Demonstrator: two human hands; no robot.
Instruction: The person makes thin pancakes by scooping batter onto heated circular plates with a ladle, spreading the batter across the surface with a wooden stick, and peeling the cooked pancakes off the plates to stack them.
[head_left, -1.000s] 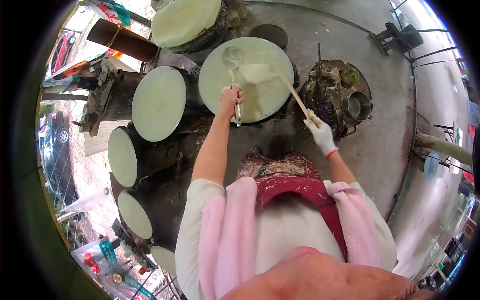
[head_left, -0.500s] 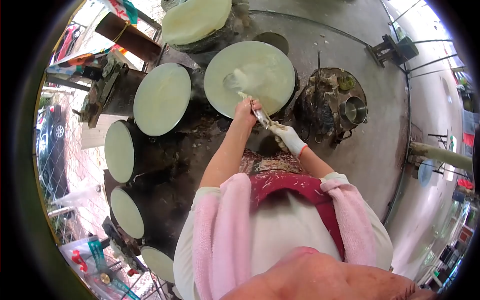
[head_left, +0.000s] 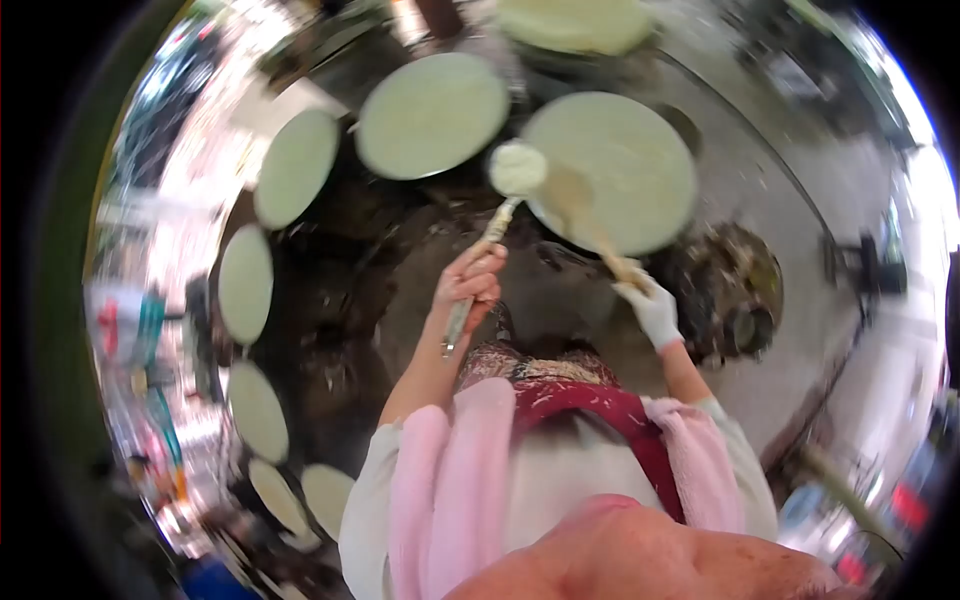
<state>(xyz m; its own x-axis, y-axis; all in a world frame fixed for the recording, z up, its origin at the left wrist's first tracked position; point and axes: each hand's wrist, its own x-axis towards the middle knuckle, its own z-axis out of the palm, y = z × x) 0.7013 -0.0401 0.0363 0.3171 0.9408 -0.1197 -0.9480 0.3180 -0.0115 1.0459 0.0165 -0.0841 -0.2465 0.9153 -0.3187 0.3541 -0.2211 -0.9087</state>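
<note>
My bare left hand point(head_left: 470, 290) is closed round the handle of a ladle point(head_left: 518, 168). Pale batter shows in the ladle's bowl, which hangs by the left rim of a large round griddle point(head_left: 610, 170) coated with a pale layer. In a white glove, my right hand point(head_left: 652, 308) grips a wooden paddle point(head_left: 615, 260). The paddle's blurred blade reaches over the lower left part of that griddle. To the left of the ladle is another round griddle point(head_left: 432, 115) with a smooth pale coating.
Several more coated griddles curve down the left side, among them one griddle point(head_left: 247, 285) at mid-height. A round, crusted stand point(head_left: 725, 255) with a metal pot point(head_left: 748, 328) is at the right. Another pale-topped griddle point(head_left: 575, 22) lies at the top.
My hands have moved apart, each with its own tool. The ladle has left the middle of the large griddle and come to its left rim. The view has turned left.
</note>
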